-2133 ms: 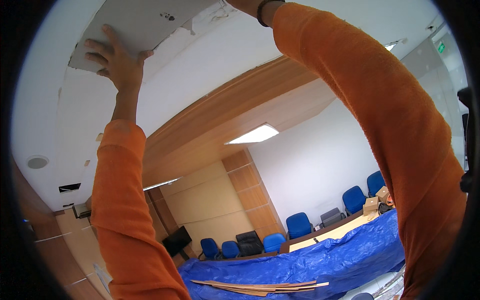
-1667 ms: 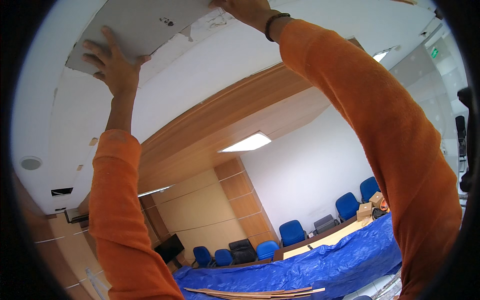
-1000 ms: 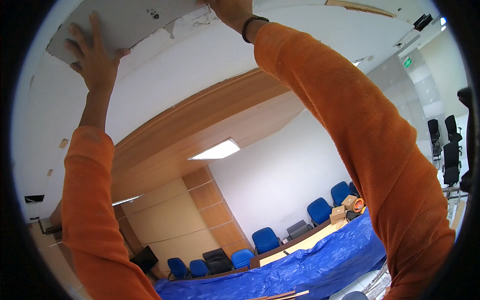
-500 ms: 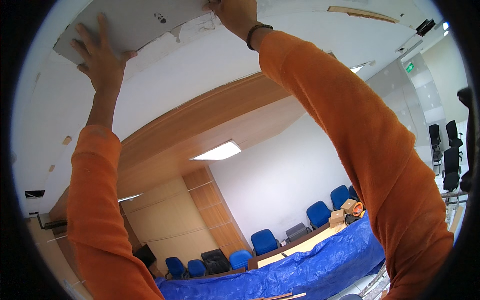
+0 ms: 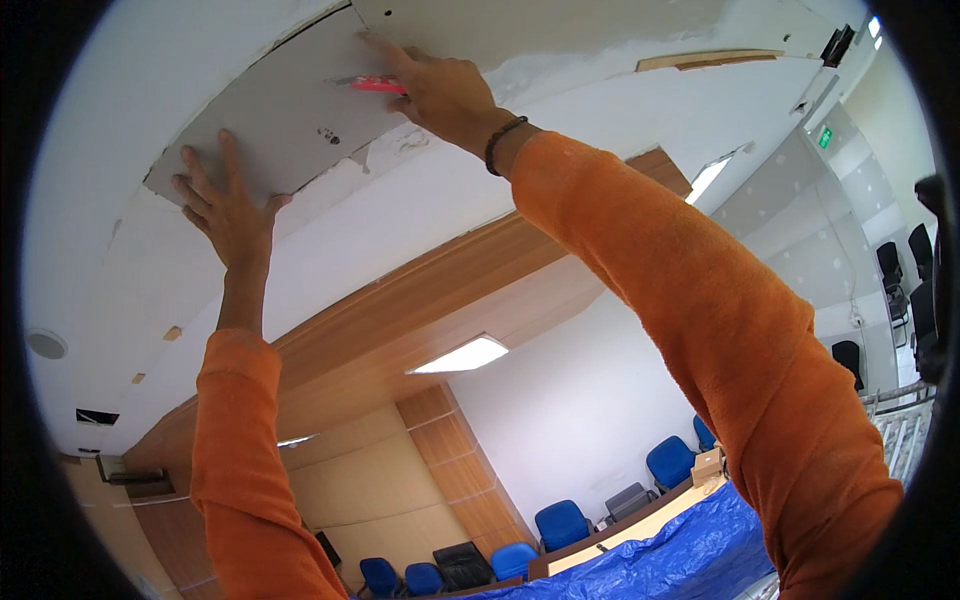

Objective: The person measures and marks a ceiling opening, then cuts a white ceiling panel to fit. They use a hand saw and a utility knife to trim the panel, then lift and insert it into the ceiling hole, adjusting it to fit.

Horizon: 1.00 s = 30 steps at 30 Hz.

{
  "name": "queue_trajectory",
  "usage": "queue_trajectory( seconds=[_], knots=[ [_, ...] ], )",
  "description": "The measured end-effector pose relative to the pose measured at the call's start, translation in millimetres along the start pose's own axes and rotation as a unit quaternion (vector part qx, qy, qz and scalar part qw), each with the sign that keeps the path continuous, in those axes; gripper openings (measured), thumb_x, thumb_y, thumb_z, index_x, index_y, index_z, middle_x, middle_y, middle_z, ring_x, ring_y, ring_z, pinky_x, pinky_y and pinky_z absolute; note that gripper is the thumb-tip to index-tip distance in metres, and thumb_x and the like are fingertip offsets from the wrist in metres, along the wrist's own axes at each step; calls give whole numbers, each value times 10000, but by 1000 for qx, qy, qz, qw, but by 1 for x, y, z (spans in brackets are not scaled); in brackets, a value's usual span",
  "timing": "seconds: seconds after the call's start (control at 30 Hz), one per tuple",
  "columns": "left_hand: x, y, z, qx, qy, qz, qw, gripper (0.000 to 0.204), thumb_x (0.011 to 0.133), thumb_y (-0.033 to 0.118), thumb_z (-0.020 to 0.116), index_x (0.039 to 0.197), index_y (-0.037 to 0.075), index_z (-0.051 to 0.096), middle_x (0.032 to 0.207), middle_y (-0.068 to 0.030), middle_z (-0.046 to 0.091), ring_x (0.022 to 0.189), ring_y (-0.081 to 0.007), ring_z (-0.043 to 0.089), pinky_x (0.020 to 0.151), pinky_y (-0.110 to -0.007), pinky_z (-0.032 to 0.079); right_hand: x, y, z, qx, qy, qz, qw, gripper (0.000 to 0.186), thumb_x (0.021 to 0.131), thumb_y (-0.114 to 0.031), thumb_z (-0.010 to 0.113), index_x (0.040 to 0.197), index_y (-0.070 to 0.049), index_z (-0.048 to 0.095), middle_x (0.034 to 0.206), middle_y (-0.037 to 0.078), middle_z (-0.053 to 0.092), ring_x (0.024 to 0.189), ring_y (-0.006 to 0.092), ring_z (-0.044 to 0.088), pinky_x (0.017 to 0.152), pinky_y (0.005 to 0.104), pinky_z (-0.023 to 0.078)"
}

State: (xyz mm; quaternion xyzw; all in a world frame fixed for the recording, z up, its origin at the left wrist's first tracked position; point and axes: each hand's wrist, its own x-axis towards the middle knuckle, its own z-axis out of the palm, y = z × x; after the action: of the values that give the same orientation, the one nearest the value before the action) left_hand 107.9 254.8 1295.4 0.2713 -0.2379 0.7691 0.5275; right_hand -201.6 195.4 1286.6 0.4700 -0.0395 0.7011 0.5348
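Note:
Overhead, a grey board panel [image 5: 285, 105] sits in an opening of the white ceiling, with dark gaps along parts of its edges. My left hand [image 5: 238, 215] presses on the panel's left part, fingers spread and nothing in it. My right hand [image 5: 445, 95] is closed around a red utility knife [image 5: 378, 84] at the panel's right part; its thin tip points left along the panel. The index finger of that hand stretches up against the board. Chipped white plaster [image 5: 360, 158] shows along the panel's near edge, below dark marks on its face.
A wooden strip [image 5: 710, 60] lies against the ceiling at the right. Beyond my arms run a wood-clad beam [image 5: 400, 290] and a lit ceiling lamp [image 5: 462, 355]. Below are a blue tarp [image 5: 660, 550], a long curved desk, blue chairs [image 5: 562, 524] and a cardboard box [image 5: 708, 466].
The view has tilted upward, so more of the panel shows. My right hand has shifted left along the panel, and the red knife has come into sight. My left hand stays pressed on the board.

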Motion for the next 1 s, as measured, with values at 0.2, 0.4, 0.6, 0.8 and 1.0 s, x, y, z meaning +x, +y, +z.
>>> queue_trajectory(
  seconds=[0.2, 0.4, 0.6, 0.8, 1.0],
  knots=[
    [13, -16, -2, -9, -3, -23, 1000, 1458, 590, 429, 1009, 1690, 260, 67, 1701, -311, -68, 1563, -560, 2, 1222, -691, 240, 22, -4, -15, -138, -44, -39, 989, 1038, 881, -225, 807, 1679, -306, 148, 991, 90, 751, 792, 303, 745, 686, 437, 590],
    [13, -32, -8, -21, 13, 12, 1000, 1527, 578, 453, 1016, 1682, 173, 0, 1665, -384, -129, 1564, -561, -44, 1260, -602, 222, 23, 10, -20, -169, -58, -62, 982, 1141, 849, -374, 842, 1694, -240, 88, 974, 163, 764, 726, 342, 742, 647, 401, 591],
    [9, -48, -12, 67, -39, 19, 997, 1530, 561, 474, 1020, 1680, 203, 12, 1658, -393, -58, 1540, -603, 50, 1241, -652, 217, 25, 13, -21, -173, -5, -104, 979, 1053, 904, -311, 782, 1691, -233, 87, 871, 165, 763, 713, 347, 743, 629, 434, 593],
    [10, -74, -4, 44, 14, 96, 994, 1541, 555, 551, 1001, 1676, 174, 14, 1621, -452, -50, 1532, -618, 42, 1234, -665, 208, 27, 9, -28, -202, -83, -79, 973, 974, 918, -273, 728, 1669, -105, 130, 841, 174, 751, 747, 385, 726, 677, 530, 551],
    [11, -85, 4, 47, 35, 142, 988, 1582, 567, 657, 959, 1676, 139, -44, 1603, -487, -71, 1522, -646, -11, 1222, -691, 203, 25, 13, -22, -184, -77, -66, 978, 1039, 902, -290, 745, 1671, -83, 77, 823, 188, 745, 761, 404, 725, 671, 523, 552]
  ],
)
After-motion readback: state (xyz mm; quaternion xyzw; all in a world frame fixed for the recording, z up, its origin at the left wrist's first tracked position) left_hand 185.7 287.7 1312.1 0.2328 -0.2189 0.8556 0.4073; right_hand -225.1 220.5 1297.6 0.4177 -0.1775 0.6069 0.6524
